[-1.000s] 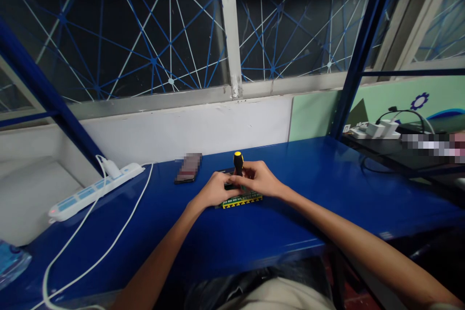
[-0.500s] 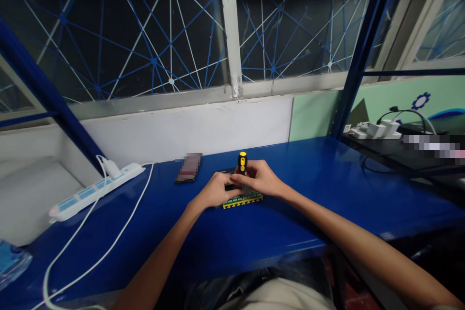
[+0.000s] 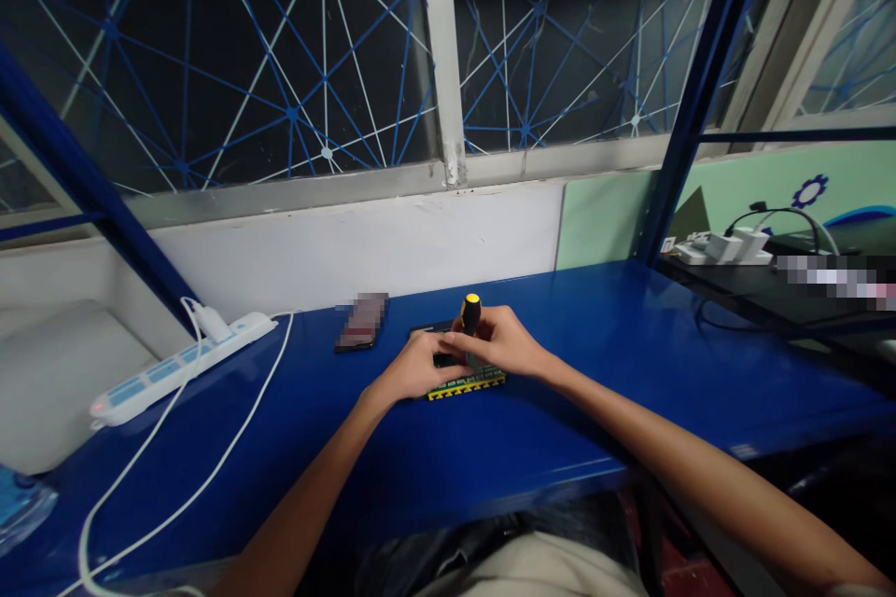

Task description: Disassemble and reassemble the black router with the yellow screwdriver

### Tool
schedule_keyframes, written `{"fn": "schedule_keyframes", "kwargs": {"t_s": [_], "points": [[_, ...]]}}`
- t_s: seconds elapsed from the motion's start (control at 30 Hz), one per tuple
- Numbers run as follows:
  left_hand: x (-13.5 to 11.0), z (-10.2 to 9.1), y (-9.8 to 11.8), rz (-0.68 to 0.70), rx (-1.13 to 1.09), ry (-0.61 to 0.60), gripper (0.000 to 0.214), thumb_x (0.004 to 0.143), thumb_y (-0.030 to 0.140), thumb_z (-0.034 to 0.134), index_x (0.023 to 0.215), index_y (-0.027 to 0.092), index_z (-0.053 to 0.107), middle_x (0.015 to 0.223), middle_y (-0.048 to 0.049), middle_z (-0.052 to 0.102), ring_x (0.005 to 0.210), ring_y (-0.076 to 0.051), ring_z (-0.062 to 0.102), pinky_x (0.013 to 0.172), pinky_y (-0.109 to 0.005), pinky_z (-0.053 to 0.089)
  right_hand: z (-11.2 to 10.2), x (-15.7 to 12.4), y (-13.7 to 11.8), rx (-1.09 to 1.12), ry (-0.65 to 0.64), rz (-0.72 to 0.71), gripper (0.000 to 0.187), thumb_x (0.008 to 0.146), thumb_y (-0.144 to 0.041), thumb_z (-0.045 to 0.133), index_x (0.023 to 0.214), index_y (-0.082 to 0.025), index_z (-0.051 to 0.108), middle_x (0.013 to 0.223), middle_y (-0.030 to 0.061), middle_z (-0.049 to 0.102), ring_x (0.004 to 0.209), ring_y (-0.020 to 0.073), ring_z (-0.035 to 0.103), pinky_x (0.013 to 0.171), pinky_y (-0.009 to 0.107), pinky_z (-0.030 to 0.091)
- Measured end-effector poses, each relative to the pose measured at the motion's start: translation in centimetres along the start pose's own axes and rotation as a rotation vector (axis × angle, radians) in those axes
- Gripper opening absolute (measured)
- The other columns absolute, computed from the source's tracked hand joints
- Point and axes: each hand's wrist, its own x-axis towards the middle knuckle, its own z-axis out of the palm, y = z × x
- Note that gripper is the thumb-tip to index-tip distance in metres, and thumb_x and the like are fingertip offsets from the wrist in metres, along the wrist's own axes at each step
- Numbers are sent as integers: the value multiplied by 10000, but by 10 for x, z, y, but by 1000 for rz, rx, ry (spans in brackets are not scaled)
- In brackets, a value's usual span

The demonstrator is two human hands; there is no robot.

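A screwdriver with a black and yellow handle (image 3: pixel 471 313) stands nearly upright, leaning a little to the right. My right hand (image 3: pixel 505 341) is closed on it, fingers around the lower handle; its tip is hidden. Beneath both hands lies a small dark flat case with a green and yellow near edge (image 3: pixel 468 387); its exact kind I cannot make out. My left hand (image 3: pixel 418 365) grips the left part of this case, the thumb along the near side and the fingers reaching towards the screwdriver. Much of the case is covered by the hands.
The case rests on a blue table (image 3: pixel 560 420). A phone (image 3: pixel 362 322) lies behind and left of my hands. Further left is a white power strip (image 3: pixel 186 368) with a white cable (image 3: pixel 238 434). Blue posts (image 3: pixel 690 103) frame the table before the window.
The screwdriver's handle has turned, so its yellow side patches no longer face me, and its top has tipped slightly right. Both hands stay in nearly the same place.
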Motion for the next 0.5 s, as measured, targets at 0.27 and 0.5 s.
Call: {"fn": "schedule_keyframes", "kwargs": {"t_s": [0.27, 0.5], "points": [[0, 1, 3, -56, -13, 10, 106, 761, 241, 708, 794, 152, 756, 844, -41, 749, 817, -206, 678, 757, -270, 487, 0, 0, 1, -47, 5, 0, 360, 843, -478, 583, 788, -132, 668, 612, -3, 542, 545, 98, 412, 497, 245, 281], [0, -1, 3, 23, 5, -41, 150, 817, 256, 650, 762, 156, 748, 824, -36, 740, 801, -191, 670, 736, -254, 479, -1, 0, 1, -61, 12, 20, 372, 838, -492, 584, 800, -131, 665, 601, -5, 539, 539, 100, 420, 490, 243, 275]]}}
